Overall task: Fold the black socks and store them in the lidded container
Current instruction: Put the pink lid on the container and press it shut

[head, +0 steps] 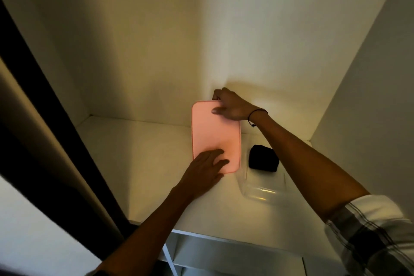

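Inside a white cupboard, on a white shelf point(139, 163) lit warm and rather dim. Pink lid point(215, 134), a long rectangle with rounded corners, raised at its far end and tilted, near end low by the shelf. Right hand point(230, 105) at the far right corner of the lid, closed on its edge: thumb on the pink top face, fingers curled behind the far edge. Thin dark cord bracelet point(257, 113) round the right wrist, and a plaid sleeve point(369, 231) pushed up near the elbow at the bottom right. Left hand point(208, 166) laid flat and open on the near end of the lid, fingers spread and pointing to the right, palm partly on the shelf beside the lid's left edge; gripping nothing, only pressing or steadying. Just to the right of the lid, a clear container point(262, 190), uncovered, hard to make out because the plastic is transparent; only the rounded near wall and some bright reflections visible. Folded black socks point(264, 158) as a compact dark bundle at the far end of this container, apparently inside it on the bottom, though the clear walls make this not fully certain. Bundle close to the lid's right edge but apart from it, and below the right forearm. Dark door edge point(44, 119) running down the left side.
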